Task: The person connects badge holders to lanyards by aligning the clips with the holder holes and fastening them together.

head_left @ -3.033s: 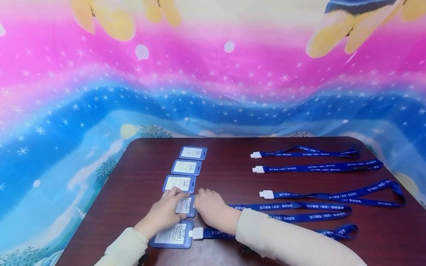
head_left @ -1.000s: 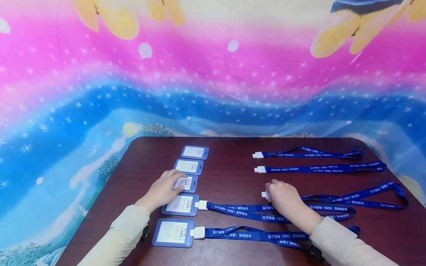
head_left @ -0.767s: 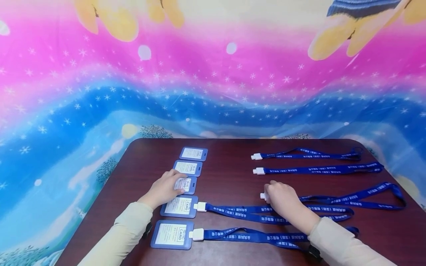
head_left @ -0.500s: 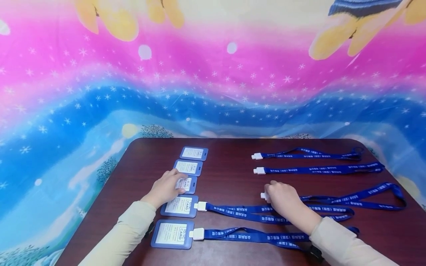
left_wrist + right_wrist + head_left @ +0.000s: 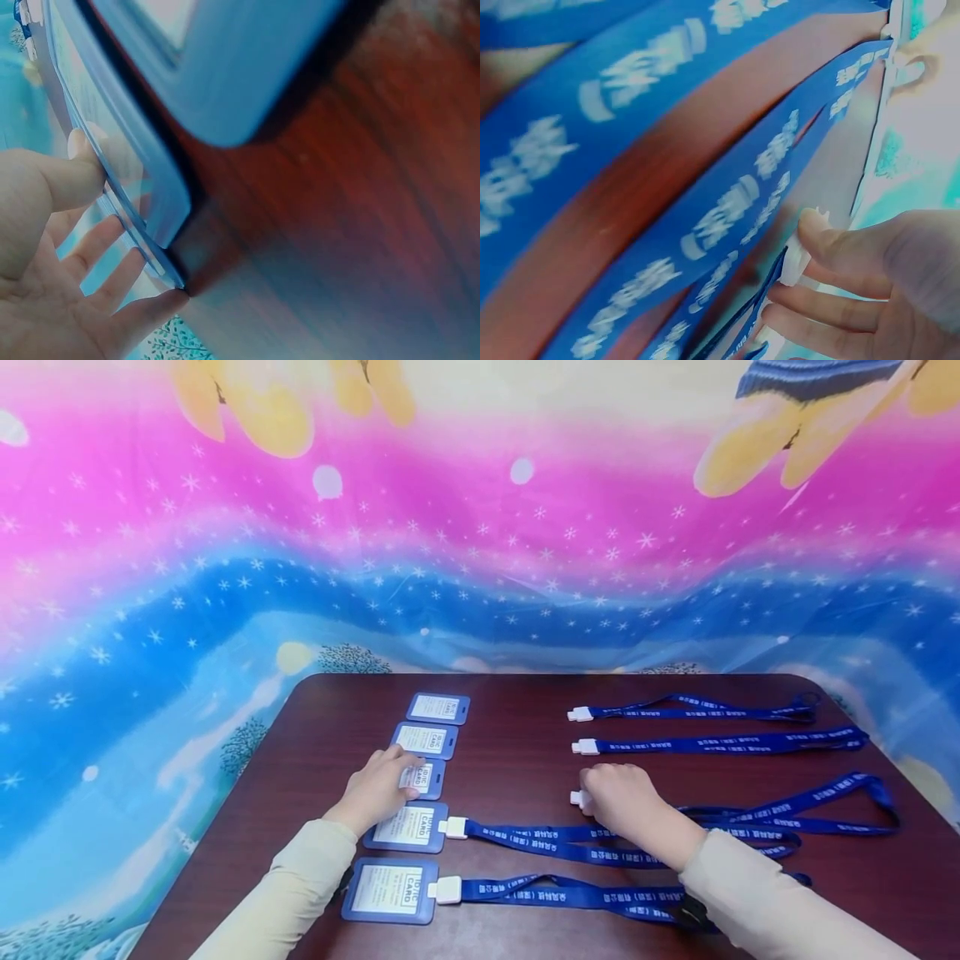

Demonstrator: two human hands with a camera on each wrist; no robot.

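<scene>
My left hand (image 5: 372, 791) grips a blue ID card holder (image 5: 429, 781), the middle one of a column. In the left wrist view the thumb (image 5: 75, 176) lies on its near side and the fingers reach its far edge. My right hand (image 5: 624, 803) pinches the white clip (image 5: 577, 799) of a blue lanyard (image 5: 832, 793), right of that holder and apart from it. The right wrist view has the clip (image 5: 796, 260) between thumb and fingers. Nearer me, two holders (image 5: 405, 825) (image 5: 388, 891) have lanyard clips (image 5: 454, 827) (image 5: 448, 890) at their right ends.
Farther back lie two more card holders (image 5: 438, 708) (image 5: 424, 740), with two lanyards (image 5: 697, 713) (image 5: 720, 743) apart on the right. All rest on a dark red-brown table (image 5: 517, 760). A patterned cloth (image 5: 480, 560) hangs behind.
Both hands have left the second-nearest holder, whose lanyard clip now shows at its end. The left went to the middle holder; the right took the third lanyard's clip and has drawn it slightly left.
</scene>
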